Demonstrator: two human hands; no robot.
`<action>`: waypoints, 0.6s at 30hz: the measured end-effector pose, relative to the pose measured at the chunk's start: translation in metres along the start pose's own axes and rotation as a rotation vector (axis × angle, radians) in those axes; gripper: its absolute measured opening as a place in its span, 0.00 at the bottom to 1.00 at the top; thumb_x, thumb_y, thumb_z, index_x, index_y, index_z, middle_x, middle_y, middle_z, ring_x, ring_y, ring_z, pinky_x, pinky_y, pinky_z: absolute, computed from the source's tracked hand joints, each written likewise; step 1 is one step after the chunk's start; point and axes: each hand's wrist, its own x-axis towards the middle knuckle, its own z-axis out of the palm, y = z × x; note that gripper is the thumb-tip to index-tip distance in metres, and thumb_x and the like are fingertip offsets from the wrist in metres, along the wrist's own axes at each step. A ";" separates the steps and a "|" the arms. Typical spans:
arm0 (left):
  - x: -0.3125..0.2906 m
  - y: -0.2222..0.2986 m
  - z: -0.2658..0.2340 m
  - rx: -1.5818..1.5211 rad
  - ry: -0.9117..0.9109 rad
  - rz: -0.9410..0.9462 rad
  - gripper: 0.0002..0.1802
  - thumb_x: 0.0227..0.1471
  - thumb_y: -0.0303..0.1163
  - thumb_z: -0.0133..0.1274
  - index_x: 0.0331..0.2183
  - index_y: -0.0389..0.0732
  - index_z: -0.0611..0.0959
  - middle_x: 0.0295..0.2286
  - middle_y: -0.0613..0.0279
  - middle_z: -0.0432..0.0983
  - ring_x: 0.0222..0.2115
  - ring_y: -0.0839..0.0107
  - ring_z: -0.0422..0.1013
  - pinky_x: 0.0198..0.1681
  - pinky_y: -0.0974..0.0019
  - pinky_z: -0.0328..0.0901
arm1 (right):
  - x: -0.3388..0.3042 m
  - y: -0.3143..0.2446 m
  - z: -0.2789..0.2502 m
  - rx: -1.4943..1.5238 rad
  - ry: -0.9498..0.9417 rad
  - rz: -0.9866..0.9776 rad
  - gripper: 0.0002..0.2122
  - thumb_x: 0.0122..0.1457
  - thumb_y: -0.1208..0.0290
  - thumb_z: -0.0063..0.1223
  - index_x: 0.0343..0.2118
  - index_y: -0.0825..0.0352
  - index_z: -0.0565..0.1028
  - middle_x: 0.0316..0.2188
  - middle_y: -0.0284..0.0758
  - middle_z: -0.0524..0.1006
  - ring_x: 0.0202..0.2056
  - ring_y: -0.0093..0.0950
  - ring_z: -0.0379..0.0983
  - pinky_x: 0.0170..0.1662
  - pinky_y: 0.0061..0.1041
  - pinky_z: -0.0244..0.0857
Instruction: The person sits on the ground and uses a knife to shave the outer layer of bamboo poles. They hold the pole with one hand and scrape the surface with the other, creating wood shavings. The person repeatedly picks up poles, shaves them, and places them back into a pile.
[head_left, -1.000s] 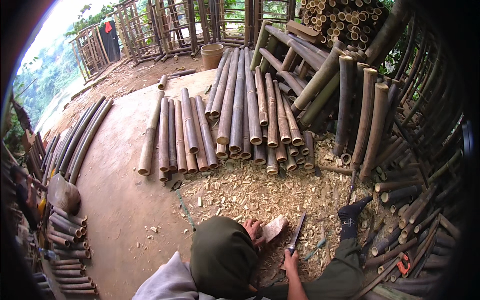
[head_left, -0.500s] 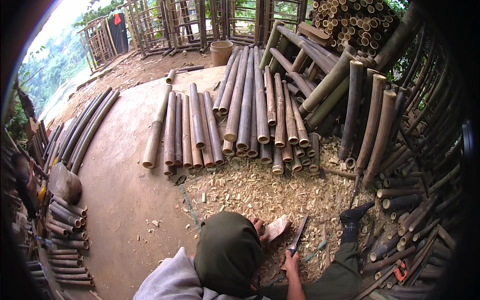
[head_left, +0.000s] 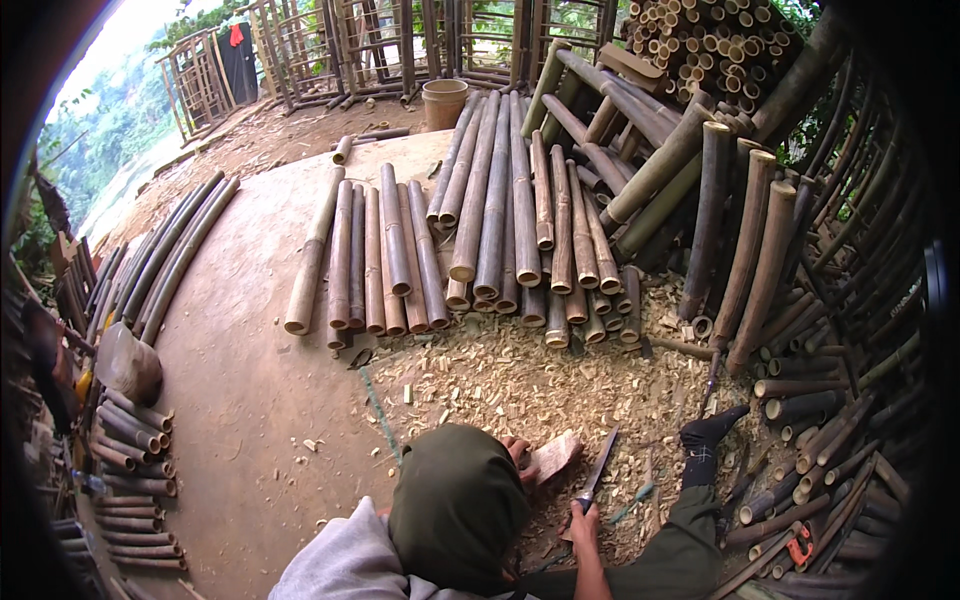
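Bamboo on nearly every side, brown to grey-green. Pale marks on the black sock [head_left: 703,462], too small to make out as lettering or pattern.

Right hand [head_left: 583,522]: closed around the dark handle of a knife [head_left: 600,466], fingers wrapped round the grip. Blade slants up and away to the right, tip in the air or over the litter, hard to say which; it stands just right of the pale wooden block [head_left: 553,457], apart from it. Bare right forearm [head_left: 592,575] comes in from the lower edge, running nearly straight away from the body.

Left hand [head_left: 517,452]: only part shows past a rounded mass of olive-green cloth [head_left: 455,510]. Fingers bent, touching the near left end of the block; whether they clench it or merely steady it, cannot tell. Grey sleeve [head_left: 345,555] lies on the left, most of that arm hidden.

Block sits ahead of the body, between left hand and blade, its far end angled up to the right. Wood shavings [head_left: 500,385] spread thickly beyond and around it. Olive-green trouser leg [head_left: 675,545] reaches out on the right, foot in the sock.

Beyond the shavings, a row of cut bamboo poles [head_left: 493,215], ends facing the worker. Tan bucket [head_left: 443,108] behind. Orange-red handle [head_left: 800,546] among poles, lower right.
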 end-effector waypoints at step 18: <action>0.207 -0.159 -0.262 -0.157 0.863 -0.492 0.31 0.54 0.38 0.62 0.54 0.35 0.72 0.47 0.46 0.70 0.47 0.56 0.71 0.52 0.51 0.70 | 0.010 0.008 -0.004 -0.078 0.071 0.074 0.13 0.73 0.61 0.44 0.44 0.68 0.65 0.20 0.38 0.71 0.15 0.33 0.71 0.18 0.36 0.68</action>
